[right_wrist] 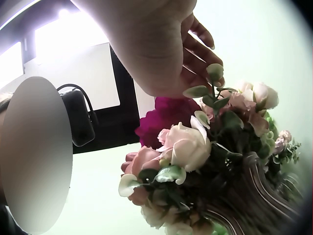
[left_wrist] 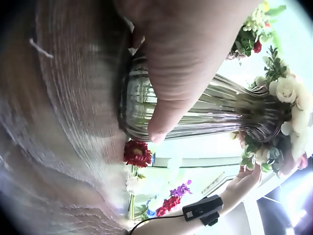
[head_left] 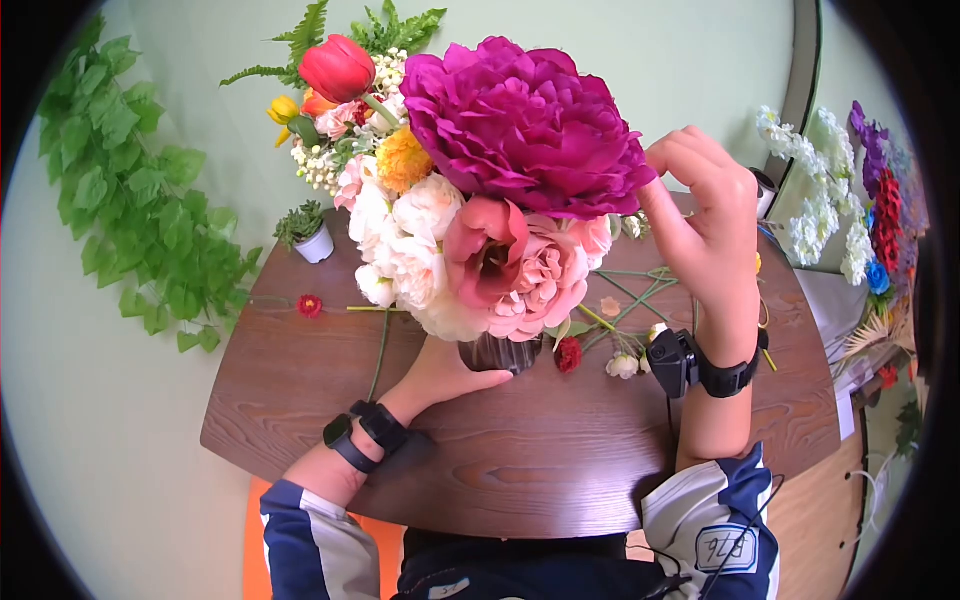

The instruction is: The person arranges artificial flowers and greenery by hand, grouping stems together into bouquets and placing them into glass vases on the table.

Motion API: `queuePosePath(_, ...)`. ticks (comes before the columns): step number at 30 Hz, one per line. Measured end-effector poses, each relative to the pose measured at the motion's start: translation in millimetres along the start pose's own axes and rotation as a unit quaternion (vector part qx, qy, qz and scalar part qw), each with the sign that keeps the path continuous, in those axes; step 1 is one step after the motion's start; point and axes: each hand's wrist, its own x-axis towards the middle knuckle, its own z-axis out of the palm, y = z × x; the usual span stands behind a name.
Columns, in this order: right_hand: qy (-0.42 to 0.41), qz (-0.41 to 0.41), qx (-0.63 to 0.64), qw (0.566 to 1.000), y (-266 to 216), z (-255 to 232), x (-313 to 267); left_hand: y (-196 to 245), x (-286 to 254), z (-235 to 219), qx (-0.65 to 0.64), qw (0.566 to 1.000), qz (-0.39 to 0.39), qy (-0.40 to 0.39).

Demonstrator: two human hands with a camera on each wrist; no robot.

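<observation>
A ribbed glass vase [left_wrist: 220,110] stands on the table, full of artificial flowers. My left hand [head_left: 445,375] grips it low down, the thumb [left_wrist: 166,117] across its ribs. A large purple peony [head_left: 525,130] tops the bouquet, with a coral bloom [head_left: 487,250], pink roses [head_left: 545,285], white blooms [head_left: 400,235] and a red tulip [head_left: 337,68] around it. My right hand [head_left: 705,200] is raised at the peony's right edge, fingertips right at the petals. In the right wrist view its loosely bent fingers [right_wrist: 198,51] are beside a green leaf sprig [right_wrist: 215,90]; the thumb is hidden there.
Loose green stems [head_left: 640,290], a dark red flower [head_left: 567,354] and small white buds [head_left: 622,366] lie right of the vase. A small potted plant [head_left: 305,232] and a red daisy [head_left: 309,306] are at left. Leafy vines [head_left: 130,170] hang on the wall; more flowers [head_left: 820,190] stand at right.
</observation>
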Motion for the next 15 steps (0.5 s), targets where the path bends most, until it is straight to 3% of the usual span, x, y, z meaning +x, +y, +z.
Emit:
queuePosePath(5,-0.004,0.016,0.004,1.000,-1.9,-2.6,0.6,0.1,-2.0,3.0,0.027,0.999,0.023,0.035)
queuePosePath(10,0.038,0.044,0.006,0.998,2.0,-11.8,0.7,-5.8,-2.6,3.2,0.043,0.997,-0.007,0.062)
queuePosePath(15,-0.001,0.095,0.005,0.995,4.9,-22.1,1.1,-5.0,-0.2,2.1,0.038,0.994,-0.024,0.102)
